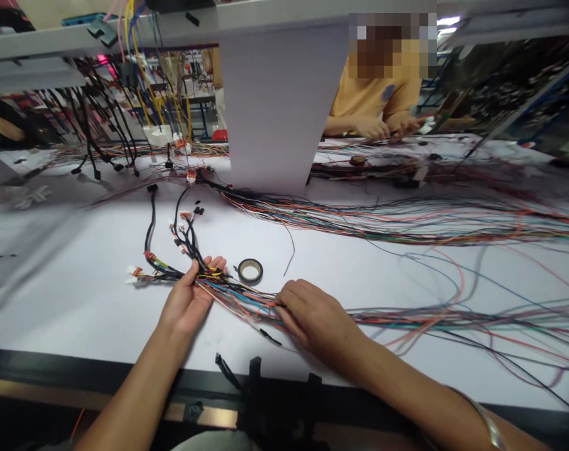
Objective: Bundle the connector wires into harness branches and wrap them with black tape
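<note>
A multicoloured wire harness [246,297] lies across the white table [77,294], with black taped branches and small connectors [181,232] fanning out to the left. My left hand [190,297] lies palm up under the bundle where the branches meet, thumb and fingers loosely closed around it. My right hand [312,313] is further right on the same bundle, fingers curled and pinching the wires. A small roll of black tape [250,270] lies flat just beyond the harness, between my two hands.
Another thick bundle of coloured wires [406,222] runs across the table behind. A grey upright panel [275,106] stands at the back centre. A person in a yellow shirt [378,94] works opposite. Hanging cables [101,119] fill the back left. Black clips [256,369] sit on the near edge.
</note>
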Tool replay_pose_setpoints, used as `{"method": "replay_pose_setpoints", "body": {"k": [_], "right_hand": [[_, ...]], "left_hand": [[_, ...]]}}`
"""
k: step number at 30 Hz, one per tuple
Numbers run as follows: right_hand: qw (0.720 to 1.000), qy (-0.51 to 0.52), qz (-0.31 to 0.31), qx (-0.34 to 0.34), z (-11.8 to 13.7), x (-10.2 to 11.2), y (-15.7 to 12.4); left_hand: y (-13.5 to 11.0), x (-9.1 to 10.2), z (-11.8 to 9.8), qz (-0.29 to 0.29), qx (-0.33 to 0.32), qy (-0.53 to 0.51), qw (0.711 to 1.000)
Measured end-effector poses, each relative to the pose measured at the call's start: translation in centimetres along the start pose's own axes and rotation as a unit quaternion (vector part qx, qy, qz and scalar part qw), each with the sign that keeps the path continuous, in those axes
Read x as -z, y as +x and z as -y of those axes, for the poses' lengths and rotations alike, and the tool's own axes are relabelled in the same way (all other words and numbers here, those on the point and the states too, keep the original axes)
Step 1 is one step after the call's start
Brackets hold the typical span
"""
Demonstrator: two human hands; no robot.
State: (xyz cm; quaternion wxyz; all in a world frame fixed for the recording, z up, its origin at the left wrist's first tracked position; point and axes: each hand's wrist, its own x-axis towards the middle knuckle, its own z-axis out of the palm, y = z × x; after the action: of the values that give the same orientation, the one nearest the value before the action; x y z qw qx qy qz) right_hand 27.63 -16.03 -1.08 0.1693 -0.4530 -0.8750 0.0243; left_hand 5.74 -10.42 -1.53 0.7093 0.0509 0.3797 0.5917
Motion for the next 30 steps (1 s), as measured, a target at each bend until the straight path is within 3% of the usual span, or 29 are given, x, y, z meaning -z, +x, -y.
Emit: {"method": "replay_pose_setpoints", "body": {"k": [3,8,12,17,19,23,24,25,27,30], "right_hand": [[0.999,0.018,0.023,0.014,0.1,0.8,0.8],[0.991,0.059,0.113,0.038,-0.6,0.5,1.1],[0.983,0.114,0.121,0.073,-1.5,0.4,0.8],[0.967,0.205,0.145,0.052,-1.7,2.0,2.5],[0.930,0.293,0.216,0.050,-2.1,2.9,3.6],[0.789,0.487,0.375,-0.005,-3.7,3.5,5.5],[0.768,0.507,0.390,-0.024,-4.0,3.4,5.8],[0.765,0.508,0.393,-0.036,-4.1,3.1,6.0],[0.811,0.455,0.367,-0.030,-4.1,2.5,6.0],[0.931,0.266,0.251,0.011,-3.3,1.1,4.9]], "left_hand": [[-0.1,-0.1,0.0,-0.001,0.003,-0.001,1.000],[-0.2,0.0,0.1,0.004,0.002,-0.014,1.000],[-0.3,-0.1,0.1,-0.010,-0.001,-0.014,1.000],[-0.4,-0.5,0.0,-0.021,-0.003,-0.007,1.000],[-0.4,-0.6,0.0,-0.026,-0.003,-0.005,1.000],[-0.4,-0.5,0.1,-0.029,-0.005,0.002,1.000],[-0.4,-0.5,0.1,-0.028,-0.006,0.003,1.000],[-0.4,-0.4,0.1,-0.026,-0.007,0.003,1.000],[-0.4,-0.4,0.1,-0.028,-0.006,0.002,1.000],[-0.4,-0.6,0.2,-0.039,-0.011,0.002,0.999]]}}
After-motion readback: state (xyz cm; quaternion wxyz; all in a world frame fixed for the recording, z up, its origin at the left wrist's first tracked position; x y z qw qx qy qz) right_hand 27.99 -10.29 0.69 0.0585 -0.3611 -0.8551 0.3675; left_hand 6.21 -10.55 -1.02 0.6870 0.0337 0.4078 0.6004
